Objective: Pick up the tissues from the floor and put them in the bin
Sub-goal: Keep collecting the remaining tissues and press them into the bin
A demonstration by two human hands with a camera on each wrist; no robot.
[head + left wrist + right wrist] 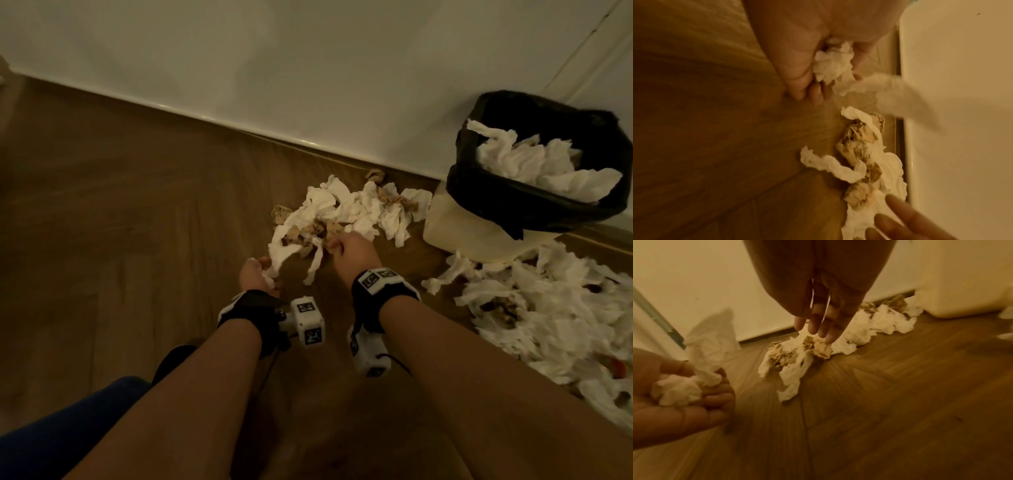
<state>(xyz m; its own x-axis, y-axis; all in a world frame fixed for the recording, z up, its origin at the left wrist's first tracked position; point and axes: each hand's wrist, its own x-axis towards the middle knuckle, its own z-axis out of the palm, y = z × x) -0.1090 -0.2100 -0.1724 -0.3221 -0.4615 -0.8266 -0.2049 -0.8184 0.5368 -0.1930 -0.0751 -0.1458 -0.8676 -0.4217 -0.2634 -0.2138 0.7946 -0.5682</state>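
White and brown crumpled tissues (346, 212) lie in a strip on the wooden floor along the white wall. My left hand (260, 274) grips a wad of white tissue (831, 68), seen also in the right wrist view as a white wad (678, 390) in the curled fingers. My right hand (349, 246) reaches down with straight fingers (818, 324) whose tips touch a brown tissue (818, 347) in the pile. The bin (479, 229), cream with a black liner (548, 209), stands at the right against the wall and holds white tissues (534, 164).
A larger heap of white tissues (555, 318) covers the floor at the right, in front of the bin. The wall and its skirting (239, 123) run diagonally behind the strip. My knee in blue cloth (68, 425) shows at the lower left.
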